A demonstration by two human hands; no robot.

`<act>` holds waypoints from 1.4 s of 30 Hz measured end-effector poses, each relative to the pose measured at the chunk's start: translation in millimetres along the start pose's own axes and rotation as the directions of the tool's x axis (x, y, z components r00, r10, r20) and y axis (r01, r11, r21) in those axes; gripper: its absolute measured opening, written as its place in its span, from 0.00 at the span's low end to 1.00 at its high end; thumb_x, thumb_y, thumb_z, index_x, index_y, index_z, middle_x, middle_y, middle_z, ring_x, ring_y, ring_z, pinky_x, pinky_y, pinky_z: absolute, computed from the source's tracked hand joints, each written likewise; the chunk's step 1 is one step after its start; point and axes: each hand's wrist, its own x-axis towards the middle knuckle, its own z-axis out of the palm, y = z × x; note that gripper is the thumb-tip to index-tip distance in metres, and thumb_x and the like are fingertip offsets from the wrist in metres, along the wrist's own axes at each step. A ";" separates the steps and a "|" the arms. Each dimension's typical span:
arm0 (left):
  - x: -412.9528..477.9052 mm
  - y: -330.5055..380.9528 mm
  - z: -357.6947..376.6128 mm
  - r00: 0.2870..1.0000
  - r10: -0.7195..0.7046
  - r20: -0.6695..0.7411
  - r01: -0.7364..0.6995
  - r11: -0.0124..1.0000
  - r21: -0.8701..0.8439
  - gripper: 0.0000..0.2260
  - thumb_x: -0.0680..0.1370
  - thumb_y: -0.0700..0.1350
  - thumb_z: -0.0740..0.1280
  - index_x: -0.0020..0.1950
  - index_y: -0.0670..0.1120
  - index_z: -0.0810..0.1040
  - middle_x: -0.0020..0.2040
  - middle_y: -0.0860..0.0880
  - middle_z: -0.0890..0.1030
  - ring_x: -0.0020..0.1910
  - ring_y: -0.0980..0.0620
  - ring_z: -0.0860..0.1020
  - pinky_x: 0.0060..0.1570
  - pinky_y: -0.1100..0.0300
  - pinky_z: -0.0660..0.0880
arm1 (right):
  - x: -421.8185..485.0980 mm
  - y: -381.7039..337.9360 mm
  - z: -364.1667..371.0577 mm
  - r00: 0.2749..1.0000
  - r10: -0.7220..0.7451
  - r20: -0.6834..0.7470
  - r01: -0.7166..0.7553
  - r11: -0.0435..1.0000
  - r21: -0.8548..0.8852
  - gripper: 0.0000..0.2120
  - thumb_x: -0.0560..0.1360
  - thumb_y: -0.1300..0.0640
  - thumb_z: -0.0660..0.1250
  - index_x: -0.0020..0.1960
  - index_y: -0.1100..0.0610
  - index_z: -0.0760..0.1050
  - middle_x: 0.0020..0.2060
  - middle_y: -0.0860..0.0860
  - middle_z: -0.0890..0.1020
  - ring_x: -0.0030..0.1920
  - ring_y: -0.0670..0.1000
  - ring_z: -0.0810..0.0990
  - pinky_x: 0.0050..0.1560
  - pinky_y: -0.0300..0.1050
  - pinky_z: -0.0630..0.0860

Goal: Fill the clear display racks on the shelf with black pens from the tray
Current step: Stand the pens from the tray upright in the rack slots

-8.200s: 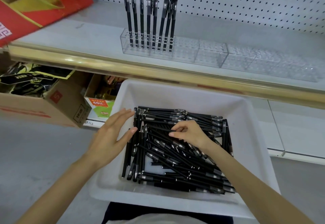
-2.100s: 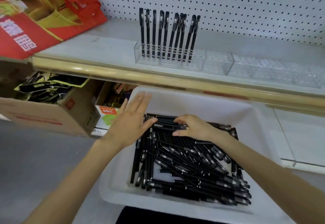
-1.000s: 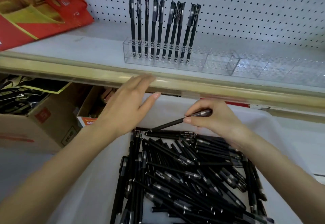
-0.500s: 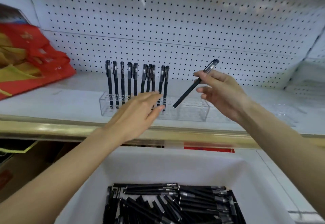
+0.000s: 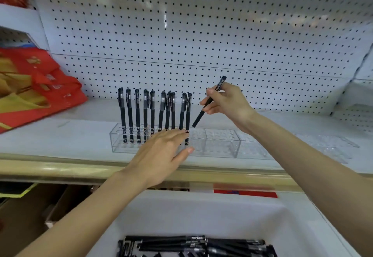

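One pen [image 5: 200,116] is in the air, tilted, lower end aimed down-left at the rack [image 5: 220,145], just right of the last racked pen. It is not yet in a hole. About ten racked pens [image 5: 145,113] stand upright in the left part; the right part of the rack looks unfilled. A second rack [image 5: 327,145] further right on the shelf [image 5: 80,135] is blurred and seems to hold nothing. The tray [image 5: 201,212] sits below the shelf edge, with tray pens [image 5: 193,244] piled at the bottom of the view.

Handling, as a judgement: the pen is light, stiff and a smooth plastic stick, so a two-finger pinch is enough. It should be held on the upper barrel, leaving the lower end free for the hole. The rack is light and may slide or tip if poked hard. The standing pens lean a little and could be knocked.

Right hand [image 5: 228,103]: raised over the shelf, wrist bent, thumb and fingers pinching the pen on its upper half; the top end sticks out above the thumb.

Left hand [image 5: 161,156]: palm down, fingers straight and together, reaching over the shelf edge to the rack front. It holds nothing. Contact with the rack cannot be told.

Pegboard [image 5: 181,34] behind, red bag [image 5: 40,95] at left.
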 end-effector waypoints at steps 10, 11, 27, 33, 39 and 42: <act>-1.1 -7.5 10.6 1.000 -0.002 -0.012 0.001 0.996 -0.084 0.35 0.75 0.68 0.44 0.76 0.51 0.63 0.76 0.54 0.63 0.75 0.58 0.58 0.73 0.64 0.44 | 9.0 11.7 8.1 0.967 0.092 0.239 -0.014 0.950 -0.311 0.07 0.80 0.59 0.63 0.43 0.59 0.75 0.44 0.60 0.83 0.33 0.51 0.82 0.31 0.39 0.78; -1.1 -7.6 11.1 1.000 -0.002 -0.013 0.001 0.997 -0.080 0.36 0.74 0.68 0.42 0.76 0.52 0.63 0.76 0.54 0.63 0.75 0.58 0.58 0.73 0.64 0.44 | 10.2 12.5 8.4 0.963 0.102 0.250 -0.013 0.943 -0.333 0.08 0.80 0.58 0.64 0.44 0.61 0.76 0.45 0.60 0.83 0.32 0.51 0.83 0.32 0.40 0.79; -17.2 -5.2 2.8 0.999 0.047 0.026 -0.048 0.999 0.023 0.34 0.77 0.67 0.42 0.79 0.51 0.50 0.79 0.53 0.52 0.76 0.61 0.47 0.73 0.60 0.38 | -13.2 2.5 0.3 0.961 0.154 0.230 0.019 0.793 -0.609 0.17 0.77 0.52 0.68 0.57 0.65 0.77 0.50 0.57 0.82 0.35 0.48 0.84 0.39 0.38 0.81; -66.0 0.5 -5.6 0.988 0.099 0.115 -0.098 0.995 -0.018 0.35 0.76 0.68 0.42 0.79 0.51 0.53 0.78 0.52 0.55 0.76 0.60 0.50 0.75 0.60 0.43 | -82.4 -2.3 2.8 0.968 -0.013 0.251 0.170 0.771 -0.614 0.12 0.77 0.52 0.68 0.54 0.60 0.79 0.44 0.53 0.84 0.34 0.42 0.83 0.42 0.40 0.81; -109.7 -1.4 0.1 0.978 0.053 0.202 -0.068 0.996 0.065 0.37 0.75 0.68 0.40 0.79 0.50 0.52 0.79 0.52 0.55 0.77 0.58 0.49 0.73 0.61 0.38 | -166.4 42.0 28.9 0.837 0.181 0.516 0.123 0.858 -0.499 0.11 0.76 0.52 0.68 0.55 0.56 0.81 0.42 0.42 0.83 0.40 0.38 0.82 0.46 0.32 0.77; -125.3 -8.7 8.7 0.973 -0.017 0.231 -0.013 0.992 0.125 0.38 0.74 0.69 0.39 0.79 0.50 0.50 0.79 0.51 0.52 0.77 0.57 0.46 0.75 0.57 0.39 | -192.8 82.4 47.4 0.765 0.289 0.575 0.129 0.807 -0.577 0.16 0.76 0.50 0.68 0.59 0.59 0.79 0.52 0.50 0.83 0.49 0.42 0.79 0.54 0.36 0.75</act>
